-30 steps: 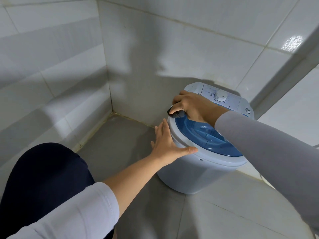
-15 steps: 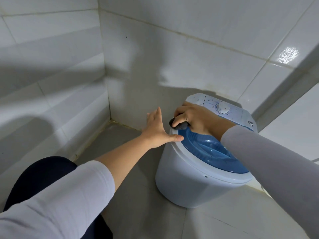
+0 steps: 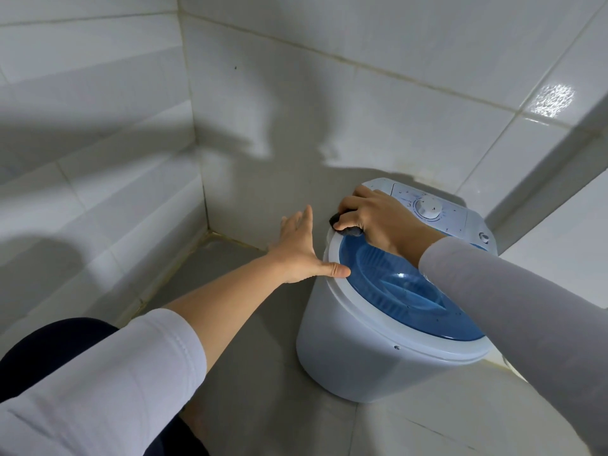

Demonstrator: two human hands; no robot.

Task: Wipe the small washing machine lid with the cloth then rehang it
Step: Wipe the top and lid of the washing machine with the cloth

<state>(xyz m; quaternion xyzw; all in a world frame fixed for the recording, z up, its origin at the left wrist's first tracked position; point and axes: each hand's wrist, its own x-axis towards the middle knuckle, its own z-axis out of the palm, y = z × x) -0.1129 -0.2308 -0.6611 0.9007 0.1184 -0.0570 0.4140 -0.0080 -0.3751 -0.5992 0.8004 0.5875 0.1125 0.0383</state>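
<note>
- Small washing machine [image 3: 368, 363] sits on the tiled floor [image 3: 256, 373] in a corner, back close to the wall tiles [image 3: 296, 110]; white body, tilted look due to wide-angle cam.
- Lid [image 3: 404, 291]: blue, translucent, round, shut on top of the machine, w/ white rim around it.
- Control panel [image 3: 434, 209] at the machine's rear, w/ one round dial; small dark specks on it.
- Right hand [image 3: 378, 218] at the lid's far-left edge, fingers curled tight round a dark cloth [image 3: 345, 225], pressing it on the rim/lid edge. Only a small bit of cloth shows under the fingers.
- Left hand [image 3: 306, 251] spread flat, fingers straight, thumb touching the machine's white rim on its left side; palm just beside the body; holds nothing.
- Both arms in light long sleeves; the left one is pushed up the forearm.
- Dark-clothed knee [image 3: 49, 353] low left of the machine, well apart from it.
</note>
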